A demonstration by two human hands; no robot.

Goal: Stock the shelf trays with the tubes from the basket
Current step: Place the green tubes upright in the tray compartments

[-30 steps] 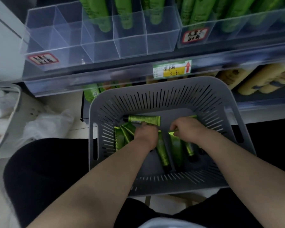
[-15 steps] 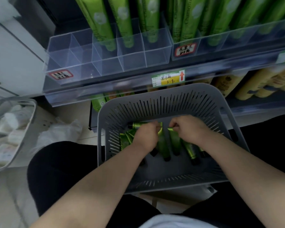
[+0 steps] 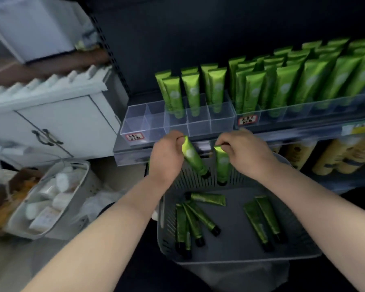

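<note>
- Over the far wall of the basket (image 3: 169, 245), before the shelf (image 3: 131, 154): one tube pinched in each hand.
- In the left hand (image 3: 167, 157): thumb and fingertips closed on the crimped end of the left tube (image 3: 193, 158), hanging cap down, tilted with the cap toward the right.
- In the right hand (image 3: 244, 152): the same narrow pinch on the crimp of the right tube (image 3: 221, 165), hanging nearly upright, cap down.
- Between the two held tubes: a small gap, caps near each other, both against the slotted basket wall.
- On the basket floor: loose tubes (image 3: 190, 222) lying flat, with a cluster at left, one crosswise beyond it and two side by side at right.
- On the shelf just beyond the hands: left tray (image 3: 135, 121), clear and divided, with standing tubes (image 3: 193, 89) in the rear cells toward its right, caps down.
- Just beside it: right tray (image 3: 299, 111), packed with more of the same.
- On each tray front: a red-edged label (image 3: 134, 136).
- On the lower shelf at right: yellow bottles (image 3: 333, 159).
- On the floor at left: bin (image 3: 83, 178) of white containers, below a white cabinet (image 3: 72, 123).
</note>
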